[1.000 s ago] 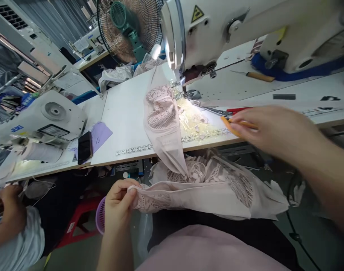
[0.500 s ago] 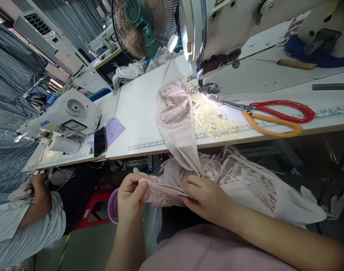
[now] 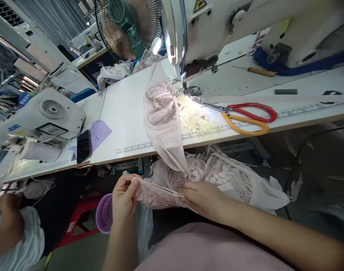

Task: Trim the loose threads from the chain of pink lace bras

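Note:
Between my two hands a strip of pale pink lace fabric (image 3: 157, 194) is stretched over my lap. My left hand (image 3: 125, 194) pinches its left end between thumb and fingers. Closed on the folded edge at the other end is my right hand (image 3: 204, 197); its fingertips are partly hidden. More lace pieces (image 3: 231, 175) are bunched behind the right hand, below the table edge. A lace cup piece (image 3: 162, 109) lies on the table beside the sewing machine's needle area (image 3: 184, 84) and hangs over the front edge.
Scissors (image 3: 245, 116) with red and orange handles lie right of the needle. A wooden-handled awl (image 3: 261, 71) is farther back. A phone (image 3: 84, 146) rests by a purple paper (image 3: 100, 133). A purple basket (image 3: 104, 214) and red stool (image 3: 78, 222) stand lower left, near a co-worker's arm (image 3: 9, 222).
The view has shifted, so the table and machine appear farther left. Both hands keep their hold on the lace fabric, its edge slightly more spread.

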Demonstrator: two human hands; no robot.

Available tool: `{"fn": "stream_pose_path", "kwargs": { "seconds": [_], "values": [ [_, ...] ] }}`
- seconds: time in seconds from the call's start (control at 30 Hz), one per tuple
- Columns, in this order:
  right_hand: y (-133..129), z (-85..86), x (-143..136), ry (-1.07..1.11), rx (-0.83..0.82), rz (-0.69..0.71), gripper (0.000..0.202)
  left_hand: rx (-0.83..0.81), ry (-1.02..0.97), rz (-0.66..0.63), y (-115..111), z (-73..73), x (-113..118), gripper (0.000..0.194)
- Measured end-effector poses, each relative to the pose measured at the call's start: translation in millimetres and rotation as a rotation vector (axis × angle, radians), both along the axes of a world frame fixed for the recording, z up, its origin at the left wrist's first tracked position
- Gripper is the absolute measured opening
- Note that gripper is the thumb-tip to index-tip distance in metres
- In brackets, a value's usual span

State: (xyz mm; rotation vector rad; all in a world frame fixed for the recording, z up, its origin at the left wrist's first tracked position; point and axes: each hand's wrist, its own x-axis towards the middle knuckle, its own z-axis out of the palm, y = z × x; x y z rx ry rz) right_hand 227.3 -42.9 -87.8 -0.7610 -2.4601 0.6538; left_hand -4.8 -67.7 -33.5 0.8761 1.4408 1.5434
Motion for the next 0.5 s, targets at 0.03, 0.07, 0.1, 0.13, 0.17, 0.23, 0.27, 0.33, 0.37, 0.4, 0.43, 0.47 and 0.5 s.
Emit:
{"fn": "stream_pose_path", "kwargs": {
  "seconds": [0.03, 0.07, 0.1, 0.13, 0.17, 0.23, 0.27, 0.33, 0.37, 0.4, 0.43, 0.47, 0.5],
  "values": [
    [0.7, 0.2, 6.2, -0.024, -0.004, -0.004, 0.027, -0.013, -0.004, 0.011, 1.3, -1.7, -1.0, 0.023],
    [1.3, 0.7, 13.2, -0.045, -0.01, -0.009, 0.028, -0.028, -0.005, 0.024, 2.6, -3.0, -2.0, 0.024],
    [1.9, 1.3, 21.0, -0.062, -0.019, -0.016, 0.028, -0.043, -0.006, 0.039, 3.9, -3.8, -3.2, 0.025],
    [2.5, 2.0, 29.6, -0.077, -0.03, -0.024, 0.028, -0.058, -0.008, 0.056, 5.2, -4.3, -4.5, 0.027],
    [3.2, 2.7, 38.8, -0.087, -0.046, -0.035, 0.027, -0.074, -0.008, 0.078, 6.6, -4.6, -6.0, 0.029],
    [4.5, 4.3, 58.7, -0.094, -0.088, -0.065, 0.028, -0.108, 0.005, 0.115, 9.0, -4.8, -9.2, 0.032],
    [5.2, 5.0, 69.0, -0.088, -0.111, -0.083, 0.029, -0.126, 0.017, 0.132, 9.7, -4.7, -10.9, 0.033],
    [6.0, 6.0, 88.8, -0.057, -0.16, -0.12, 0.032, -0.161, 0.042, 0.15, 9.6, -4.2, -13.7, 0.034],
    [6.0, 6.2, 97.6, -0.034, -0.182, -0.137, 0.034, -0.175, 0.05, 0.151, 8.8, -3.7, -14.9, 0.033],
    [5.6, 6.3, 105.3, -0.009, -0.204, -0.154, 0.035, -0.191, 0.058, 0.143, 7.6, -3.1, -15.8, 0.032],
    [4.9, 6.2, 111.7, 0.016, -0.226, -0.171, 0.036, -0.209, 0.073, 0.131, 6.2, -2.5, -16.6, 0.03],
    [4.0, 6.1, 116.6, 0.039, -0.247, -0.189, 0.036, -0.222, 0.098, 0.118, 4.8, -2.2, -17.4, 0.027],
    [2.7, 5.9, 120.0, 0.06, -0.268, -0.208, 0.035, -0.23, 0.132, 0.106, 3.6, -2.2, -18.5, 0.025]
  ]
}}
